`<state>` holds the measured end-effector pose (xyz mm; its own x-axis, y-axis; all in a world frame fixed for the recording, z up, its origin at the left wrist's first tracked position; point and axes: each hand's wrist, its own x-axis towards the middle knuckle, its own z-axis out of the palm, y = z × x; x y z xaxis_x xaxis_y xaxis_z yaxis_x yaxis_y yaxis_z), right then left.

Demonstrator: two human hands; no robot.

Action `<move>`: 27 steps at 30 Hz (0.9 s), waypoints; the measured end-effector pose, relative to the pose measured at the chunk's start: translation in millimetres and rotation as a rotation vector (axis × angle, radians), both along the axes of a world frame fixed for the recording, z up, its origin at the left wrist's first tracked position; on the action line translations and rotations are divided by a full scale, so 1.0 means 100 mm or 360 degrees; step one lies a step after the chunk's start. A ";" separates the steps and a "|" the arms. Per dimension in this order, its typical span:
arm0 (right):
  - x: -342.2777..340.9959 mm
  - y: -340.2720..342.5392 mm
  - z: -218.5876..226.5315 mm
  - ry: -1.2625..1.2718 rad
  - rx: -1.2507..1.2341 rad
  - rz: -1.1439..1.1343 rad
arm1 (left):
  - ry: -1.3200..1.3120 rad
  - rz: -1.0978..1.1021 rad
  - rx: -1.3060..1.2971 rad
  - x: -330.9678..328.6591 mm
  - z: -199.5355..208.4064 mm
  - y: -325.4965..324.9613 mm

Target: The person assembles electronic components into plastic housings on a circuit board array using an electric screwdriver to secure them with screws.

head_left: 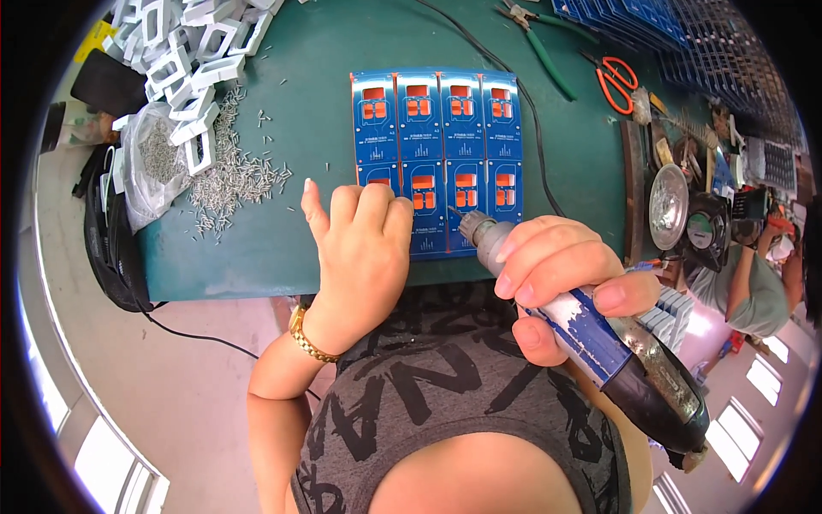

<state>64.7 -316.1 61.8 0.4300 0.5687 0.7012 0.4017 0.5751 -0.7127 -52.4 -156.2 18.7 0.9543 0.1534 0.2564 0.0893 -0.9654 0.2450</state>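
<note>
A blue circuit board panel (pixel 419 147) lies on the green table top, divided into several units with cut-outs that show orange beneath. My left hand (pixel 364 248) rests over its lower left corner, fingers curled down and the little finger sticking out. Its fingertips are hidden, so I cannot see what they pinch or press. In my right hand (pixel 569 270) is an electric screwdriver (pixel 591 338) with a worn blue and black body, tilted across the front of the table. Its metal nose points at the lower row of the panel; whether the bit touches the board is unclear.
Loose screws (pixel 231 184) spill across the left side beside a clear bag of screws (pixel 158 163) and a heap of white plastic frames (pixel 193 64). Green-handled pliers (pixel 548 62), orange-handled scissors (pixel 616 84) and stacked blue boards (pixel 629 30) lie at far right. A black cable (pixel 535 128) passes the panel.
</note>
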 end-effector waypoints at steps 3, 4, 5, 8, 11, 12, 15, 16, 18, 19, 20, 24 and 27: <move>-0.01 -0.02 -0.02 0.0010 0.0015 -0.0032 | -0.0054 0.0046 0.0107 0.00 -0.03 -0.03; -0.01 -0.03 -0.04 -0.0028 -0.0048 -0.0040 | -0.0025 0.0024 0.0101 -0.01 -0.03 -0.03; -0.02 -0.04 -0.05 -0.0066 -0.0111 -0.0048 | 0.0004 0.0001 0.0094 -0.01 -0.02 -0.03; -0.01 -0.03 -0.05 -0.0083 -0.0067 -0.0039 | 0.0051 -0.0016 0.0067 -0.02 -0.01 -0.02; -0.01 -0.05 -0.06 -0.0074 -0.0034 -0.0034 | 0.0018 -0.0021 -0.0215 -0.04 -0.02 0.06; -0.01 -0.05 -0.06 -0.0072 -0.0028 -0.0036 | 0.0020 -0.0023 -0.0209 -0.05 -0.02 0.08; 0.00 -0.07 -0.07 -0.0069 -0.0008 -0.0018 | -0.0037 -0.0008 -0.0391 -0.07 -0.03 0.11; -0.01 -0.07 -0.08 -0.0068 0.0005 -0.0012 | -0.0057 -0.0017 -0.0388 -0.07 -0.04 0.11; -0.01 -0.06 -0.09 -0.0064 0.0023 -0.0014 | -0.0072 -0.0034 -0.0380 -0.07 -0.06 0.08; -0.02 -0.05 -0.10 -0.0066 0.0051 -0.0011 | -0.0056 -0.0041 -0.0317 -0.07 -0.07 0.06; -0.02 -0.04 -0.10 -0.0069 0.0078 -0.0009 | -0.0041 -0.0048 -0.0254 -0.06 -0.07 0.05; -0.02 -0.07 -0.10 -0.0085 0.0073 -0.0011 | -0.0072 -0.0037 -0.0258 -0.05 -0.11 0.02; 0.00 -0.10 -0.10 -0.0112 0.0043 0.0020 | -0.0063 -0.0022 -0.0267 -0.05 -0.15 0.00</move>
